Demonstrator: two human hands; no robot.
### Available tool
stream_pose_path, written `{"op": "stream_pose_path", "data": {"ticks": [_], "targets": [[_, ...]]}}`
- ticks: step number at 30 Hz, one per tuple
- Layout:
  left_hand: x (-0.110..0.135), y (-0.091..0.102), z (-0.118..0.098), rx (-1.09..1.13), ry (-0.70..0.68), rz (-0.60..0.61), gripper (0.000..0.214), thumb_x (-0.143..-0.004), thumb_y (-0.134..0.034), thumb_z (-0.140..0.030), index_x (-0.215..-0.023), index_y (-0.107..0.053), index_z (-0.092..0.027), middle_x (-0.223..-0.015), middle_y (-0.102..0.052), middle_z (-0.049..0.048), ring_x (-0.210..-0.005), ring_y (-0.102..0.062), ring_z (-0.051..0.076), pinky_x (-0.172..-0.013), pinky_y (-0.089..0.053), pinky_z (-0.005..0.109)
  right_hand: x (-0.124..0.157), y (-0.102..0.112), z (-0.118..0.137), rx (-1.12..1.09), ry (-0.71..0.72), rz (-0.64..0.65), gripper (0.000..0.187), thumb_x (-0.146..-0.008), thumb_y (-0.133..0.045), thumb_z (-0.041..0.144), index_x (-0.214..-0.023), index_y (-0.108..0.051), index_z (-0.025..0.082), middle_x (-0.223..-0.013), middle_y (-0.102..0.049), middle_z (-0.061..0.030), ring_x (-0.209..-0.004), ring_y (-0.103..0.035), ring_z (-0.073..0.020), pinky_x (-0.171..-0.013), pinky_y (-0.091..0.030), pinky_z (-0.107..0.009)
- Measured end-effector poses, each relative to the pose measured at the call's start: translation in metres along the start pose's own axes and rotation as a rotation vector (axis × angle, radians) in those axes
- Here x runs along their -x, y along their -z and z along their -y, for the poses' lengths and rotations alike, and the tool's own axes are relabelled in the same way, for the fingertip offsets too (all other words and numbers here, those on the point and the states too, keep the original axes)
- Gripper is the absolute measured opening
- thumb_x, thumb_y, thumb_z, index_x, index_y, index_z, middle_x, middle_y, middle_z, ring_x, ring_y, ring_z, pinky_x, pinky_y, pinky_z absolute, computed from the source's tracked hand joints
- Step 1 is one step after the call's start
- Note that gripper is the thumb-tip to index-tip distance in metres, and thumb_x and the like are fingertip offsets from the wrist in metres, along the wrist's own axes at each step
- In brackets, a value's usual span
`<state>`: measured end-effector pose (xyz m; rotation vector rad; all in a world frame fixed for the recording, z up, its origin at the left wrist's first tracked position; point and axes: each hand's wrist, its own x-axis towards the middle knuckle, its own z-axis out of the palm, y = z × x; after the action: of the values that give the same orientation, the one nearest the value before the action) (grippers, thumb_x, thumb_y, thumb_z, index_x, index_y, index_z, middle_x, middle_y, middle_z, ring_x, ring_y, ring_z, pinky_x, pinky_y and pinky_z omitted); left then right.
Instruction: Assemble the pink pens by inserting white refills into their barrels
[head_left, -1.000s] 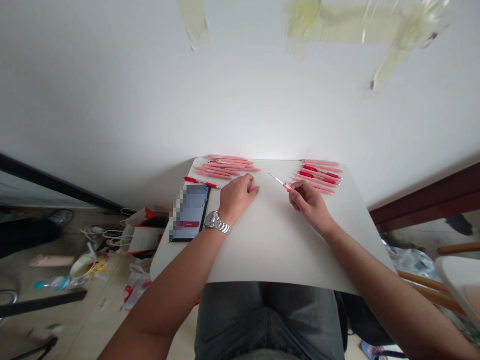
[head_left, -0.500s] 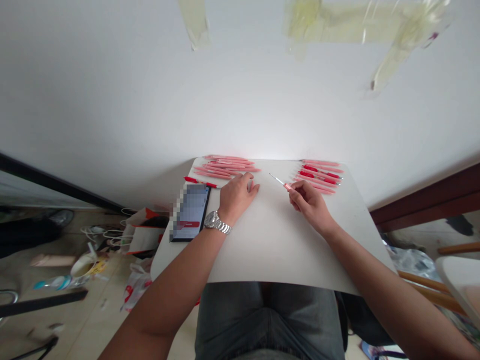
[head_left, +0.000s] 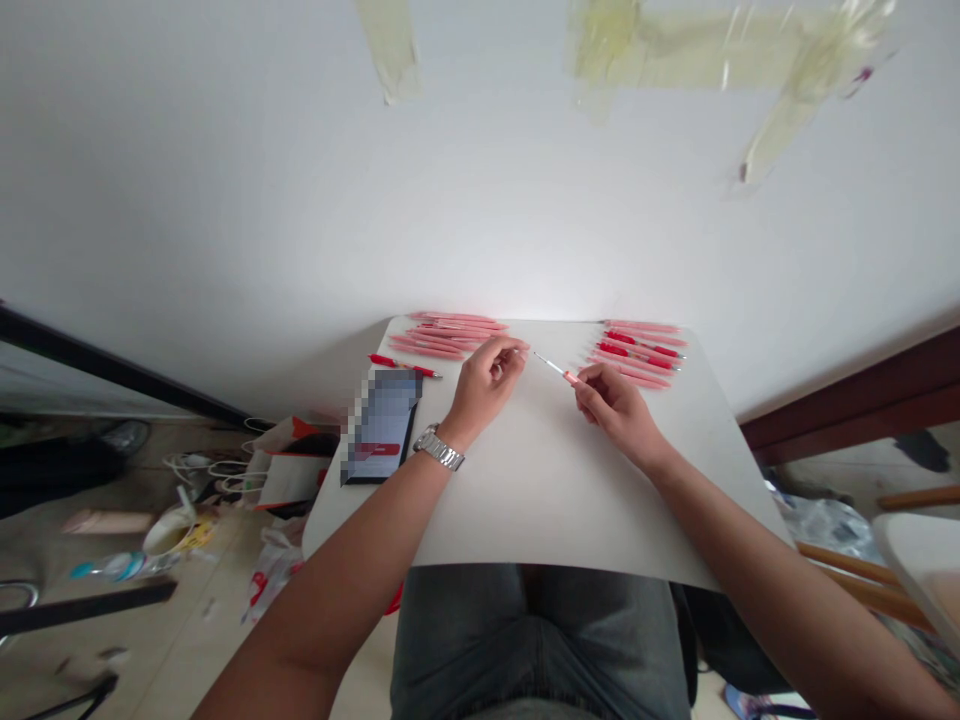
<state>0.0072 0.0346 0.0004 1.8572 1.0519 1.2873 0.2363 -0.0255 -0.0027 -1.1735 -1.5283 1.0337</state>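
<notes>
My right hand point(head_left: 611, 405) pinches a thin pen refill point(head_left: 553, 368) with a pink end, its metal tip pointing up-left. My left hand point(head_left: 484, 385), a metal watch on its wrist, is raised off the white board point(head_left: 540, 480) with fingers pinched together close to the refill's tip; what they hold is too small to make out. A row of pink pen barrels point(head_left: 450, 335) lies at the board's far left. Several pink and red pens point(head_left: 641, 352) lie at the far right, just beyond my right hand.
A phone point(head_left: 381, 425) lies on the board's left edge, with one red pen point(head_left: 401, 365) above it. The board rests on my lap against a white wall. Bags, cables and bottles litter the floor at left; a wooden rail runs at right.
My left hand has lifted off the board and pinched its fingers, moving right toward the refill's tip. My right hand has shifted the refill slightly left.
</notes>
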Motion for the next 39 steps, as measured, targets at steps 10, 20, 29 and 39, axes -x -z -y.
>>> {"op": "stream_pose_path", "data": {"ticks": [10,20,29,39], "targets": [[0.004,-0.009,-0.007,0.29,0.112,0.131,0.03,-0.096,-0.069,-0.046,-0.108,-0.071,-0.019,-0.097,-0.069,0.0042,-0.087,-0.063,0.015,-0.077,-0.05,0.025,0.0,0.0,-0.002,0.0,-0.005,0.019,0.034,-0.102,-0.061,0.056,-0.099,-0.056,0.023,-0.072,-0.059,0.0025,-0.058,-0.051,-0.0123,-0.056,-0.04,-0.028],[0.004,-0.01,-0.013,0.38,0.097,0.096,0.024,-0.094,-0.073,-0.042,-0.102,-0.073,-0.019,-0.096,-0.067,0.003,-0.086,-0.061,0.013,-0.076,-0.048,0.023,0.001,-0.001,-0.002,0.015,-0.019,0.033,0.036,-0.1,-0.061,0.059,-0.1,-0.057,0.023,-0.072,-0.059,0.0019,-0.059,-0.052,-0.013,-0.057,-0.04,-0.029],[0.004,-0.01,-0.014,0.389,0.095,0.083,0.024,-0.094,-0.074,-0.042,-0.1,-0.072,-0.019,-0.094,-0.066,0.0025,-0.082,-0.06,0.012,-0.074,-0.047,0.024,0.001,-0.001,0.0,0.007,-0.013,0.033,0.034,-0.101,-0.062,0.057,-0.1,-0.057,0.023,-0.073,-0.059,0.0018,-0.059,-0.051,-0.0131,-0.057,-0.04,-0.029],[0.003,-0.007,-0.013,0.41,0.143,-0.04,0.028,-0.094,-0.072,-0.047,-0.106,-0.073,-0.022,-0.092,-0.068,0.0035,-0.067,-0.053,0.01,-0.053,-0.042,0.022,0.0,0.0,0.0,0.025,-0.006,0.034,0.036,-0.101,-0.061,0.058,-0.1,-0.057,0.023,-0.072,-0.058,0.0023,-0.059,-0.051,-0.0131,-0.056,-0.04,-0.029]]}}
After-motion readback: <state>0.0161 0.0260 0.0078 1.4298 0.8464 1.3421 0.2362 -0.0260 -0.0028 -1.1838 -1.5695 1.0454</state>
